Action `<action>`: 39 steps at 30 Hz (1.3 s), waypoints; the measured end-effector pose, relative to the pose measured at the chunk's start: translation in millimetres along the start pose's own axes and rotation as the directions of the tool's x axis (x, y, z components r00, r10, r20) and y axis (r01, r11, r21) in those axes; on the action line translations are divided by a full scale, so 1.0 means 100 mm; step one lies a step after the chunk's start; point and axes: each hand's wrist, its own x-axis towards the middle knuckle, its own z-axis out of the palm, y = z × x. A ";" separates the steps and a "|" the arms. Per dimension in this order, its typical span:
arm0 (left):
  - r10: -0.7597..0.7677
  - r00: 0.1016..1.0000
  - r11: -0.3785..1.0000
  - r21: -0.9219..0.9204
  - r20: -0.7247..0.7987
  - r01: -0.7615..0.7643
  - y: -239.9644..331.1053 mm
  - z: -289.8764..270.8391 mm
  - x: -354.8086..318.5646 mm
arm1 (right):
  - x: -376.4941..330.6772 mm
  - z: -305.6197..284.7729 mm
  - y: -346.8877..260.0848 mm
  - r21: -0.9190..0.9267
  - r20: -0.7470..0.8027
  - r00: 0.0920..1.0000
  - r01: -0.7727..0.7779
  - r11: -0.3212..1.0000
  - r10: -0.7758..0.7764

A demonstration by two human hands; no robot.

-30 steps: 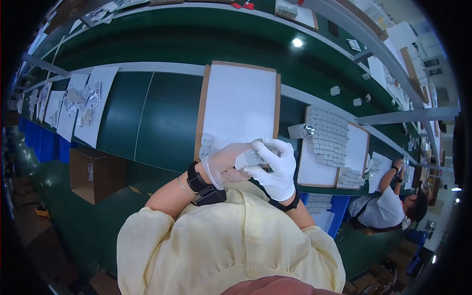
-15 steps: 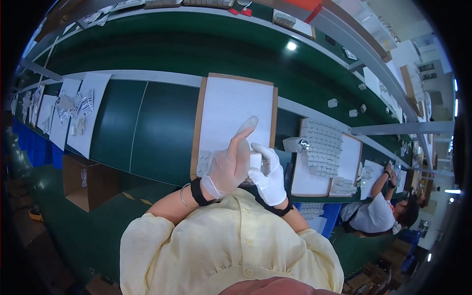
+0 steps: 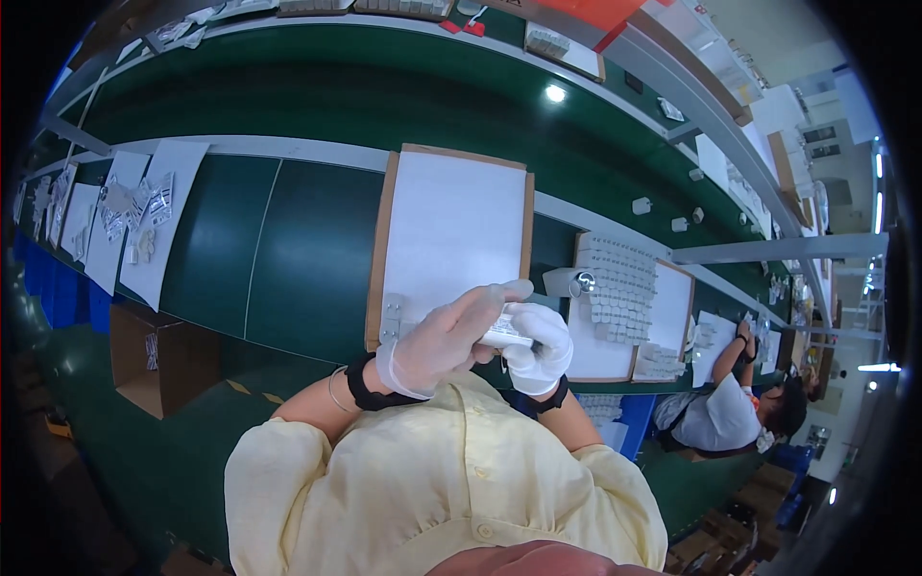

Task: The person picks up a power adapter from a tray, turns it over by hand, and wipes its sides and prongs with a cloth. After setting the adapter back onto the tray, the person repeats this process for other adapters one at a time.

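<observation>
In front of my chest, over the near end of a white board with brown edges (image 3: 459, 216), both gloved hands meet on a small white block (image 3: 506, 332) with printing on its upturned face. My right hand (image 3: 540, 353) grips it from the right, fingers curled around its end. My left hand (image 3: 444, 336) lies against its left side, with the fingers together and bent over it. Those fingers hide part of the block. Close to my left hand, small clear-and-grey pieces (image 3: 393, 313) lie at the board's near left corner.
Right of the board stands a white box with a shiny round metal end (image 3: 582, 282). Beyond it, a tray holds rows of white blocks (image 3: 619, 288). Plastic bags (image 3: 134, 206) lie on white sheets at left. A co-worker (image 3: 720, 413) sits at far right.
The left fingers, pointing up and away before, have come down over the block. The block has turned so its printed face shows. My right hand has shifted slightly right and nearer.
</observation>
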 end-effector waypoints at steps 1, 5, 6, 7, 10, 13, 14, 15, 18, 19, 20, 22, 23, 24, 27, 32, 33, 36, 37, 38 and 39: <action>0.100 0.995 0.992 0.080 0.026 -0.102 0.00 0.02 -0.02 | -0.02 -0.01 0.01 0.028 0.003 1.000 -0.001 1.000 0.001; 0.282 0.955 0.933 0.208 0.088 -0.294 0.01 0.09 -0.12 | -0.06 -0.04 -0.07 0.085 0.000 0.997 -0.078 0.993 0.078; 0.278 0.959 0.940 0.188 0.059 -0.284 0.03 0.09 -0.15 | -0.04 -0.04 -0.12 0.094 0.001 0.989 -0.149 0.984 0.149; 0.274 0.961 0.947 0.168 0.030 -0.276 0.04 0.10 -0.16 | -0.03 -0.04 -0.14 0.104 0.003 0.976 -0.218 0.970 0.219; 0.448 0.891 0.757 0.497 0.078 -0.424 0.01 0.10 -0.12 | -0.05 -0.09 -0.16 0.237 0.005 0.950 -0.305 0.922 0.313; 0.569 0.809 0.569 0.640 0.146 -0.516 -0.03 0.08 -0.10 | -0.04 -0.11 -0.21 0.287 0.019 0.930 -0.355 0.889 0.366; 0.615 0.771 0.524 0.645 0.165 -0.556 -0.04 0.07 -0.10 | -0.03 -0.11 -0.23 0.274 0.028 0.927 -0.367 0.889 0.374; 0.658 0.730 0.476 0.649 0.185 -0.594 -0.05 0.06 -0.10 | -0.02 -0.11 -0.24 0.260 0.037 0.923 -0.379 0.888 0.384; 0.659 0.723 0.452 0.659 0.207 -0.601 -0.07 0.05 -0.10 | -0.02 -0.11 -0.22 0.258 0.026 0.919 -0.387 0.885 0.394; 0.660 0.720 0.443 0.664 0.214 -0.603 -0.08 0.04 -0.10 | -0.02 -0.11 -0.21 0.257 0.024 0.916 -0.394 0.883 0.401; 0.660 0.719 0.441 0.664 0.216 -0.604 -0.10 0.04 -0.10 | -0.02 -0.10 -0.21 0.257 0.022 0.916 -0.392 0.883 0.400; 0.607 0.767 0.518 0.629 0.206 -0.580 -0.14 0.04 -0.10 | -0.03 -0.08 -0.22 0.315 -0.021 0.816 -0.543 0.779 0.577; 0.579 0.790 0.557 0.610 0.203 -0.564 -0.14 0.05 -0.10 | -0.03 -0.07 -0.22 0.346 -0.037 0.751 -0.609 0.714 0.659; 0.578 0.791 0.559 0.609 0.200 -0.563 -0.15 0.04 -0.10 | -0.01 -0.07 -0.22 0.345 -0.034 0.750 -0.611 0.712 0.661; 0.541 0.830 0.638 0.576 0.136 -0.510 -0.08 0.02 -0.09 | 0.17 -0.11 -0.27 0.212 0.051 0.674 -0.728 0.652 0.737; 0.454 0.891 0.859 0.273 -0.016 -0.433 -0.15 -0.07 -0.07 | 0.36 -0.09 -0.44 0.617 0.292 0.435 -0.766 0.180 0.852; 0.449 0.893 0.859 0.281 -0.015 -0.427 -0.15 -0.07 -0.07 | 0.35 -0.05 -0.47 0.542 0.232 0.478 -0.787 0.296 0.847; 0.432 0.902 0.862 0.295 -0.006 -0.411 -0.17 -0.06 -0.07 | 0.29 -0.01 -0.48 0.356 0.120 0.569 -0.789 0.500 0.813; 0.437 0.899 0.837 0.355 0.022 -0.416 -0.17 -0.04 -0.06 | 0.23 -0.03 -0.40 0.275 0.088 0.584 -0.793 0.544 0.807; 0.440 0.897 0.807 0.416 0.047 -0.418 -0.18 -0.02 -0.07 | 0.15 -0.06 -0.30 0.192 0.063 0.602 -0.790 0.582 0.796; 0.442 0.894 0.773 0.475 0.074 -0.421 -0.19 -0.01 -0.08 | 0.08 -0.08 -0.21 0.108 0.039 0.620 -0.783 0.613 0.784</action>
